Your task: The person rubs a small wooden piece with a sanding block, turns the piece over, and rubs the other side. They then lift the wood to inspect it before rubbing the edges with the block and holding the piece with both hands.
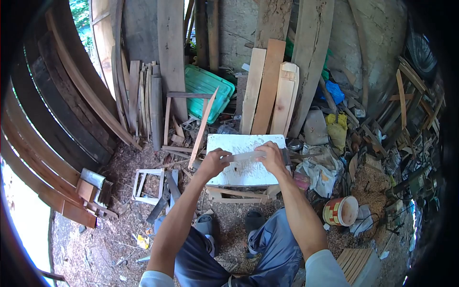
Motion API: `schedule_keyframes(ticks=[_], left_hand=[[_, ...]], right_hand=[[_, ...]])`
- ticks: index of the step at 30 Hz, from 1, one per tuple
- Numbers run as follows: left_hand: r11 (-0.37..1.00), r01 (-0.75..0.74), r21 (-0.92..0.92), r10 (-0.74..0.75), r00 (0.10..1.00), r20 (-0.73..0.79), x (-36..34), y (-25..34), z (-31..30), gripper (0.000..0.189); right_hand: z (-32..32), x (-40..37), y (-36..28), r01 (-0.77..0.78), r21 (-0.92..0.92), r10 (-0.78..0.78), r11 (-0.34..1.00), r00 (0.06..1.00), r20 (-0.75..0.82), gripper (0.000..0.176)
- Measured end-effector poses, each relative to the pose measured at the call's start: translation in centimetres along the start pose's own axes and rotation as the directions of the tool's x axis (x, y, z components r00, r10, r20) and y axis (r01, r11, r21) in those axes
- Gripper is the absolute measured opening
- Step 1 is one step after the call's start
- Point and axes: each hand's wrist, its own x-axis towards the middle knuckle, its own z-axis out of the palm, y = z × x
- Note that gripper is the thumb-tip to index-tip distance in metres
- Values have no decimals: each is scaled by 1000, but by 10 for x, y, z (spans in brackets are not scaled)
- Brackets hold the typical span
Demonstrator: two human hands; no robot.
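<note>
A short, pale flat strip (243, 157), whitish or see-through, is stretched level between my two hands. Its exact kind is hard to make out. The fingers of my left hand (213, 162) pinch one end, and my right hand (271, 157) grips the other end with fingers closed. Both hands are above a white, scuffed board top (244, 177) on a low wooden stand (239, 194) in front of my feet. Some dark marks show on the white surface below the strip.
Tall planks (268, 88) lean on the back wall beside a green plastic lid (205, 91). A thin wooden strip (204, 126) rises left of the stand. A handsaw (165, 198) and small wooden frame (147, 184) lie left. A paint bucket (341, 211) stands right.
</note>
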Motion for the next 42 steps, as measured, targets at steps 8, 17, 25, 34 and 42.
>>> schedule_keyframes(ticks=[8,17,25,34,42], left_hand=[[969,187,159,-169,978,-124,-7,-22,38,22],[969,72,237,-59,996,-63,-13,-8,66,26],[929,-83,361,84,996,13,-23,8,93,29],[949,-99,299,91,995,41,-12,5,83,22],[972,38,233,-76,985,155,-3,6,83,22]], right_hand=[[-5,-2,20,-525,-373,524,765,844,-114,78],[-2,-5,55,-541,-215,545,813,837,-48,70],[13,-21,1,-55,27,49,998,978,204,43],[18,-16,37,29,-78,-32,997,999,-34,34],[2,-7,40,-74,-197,59,977,995,-81,34]])
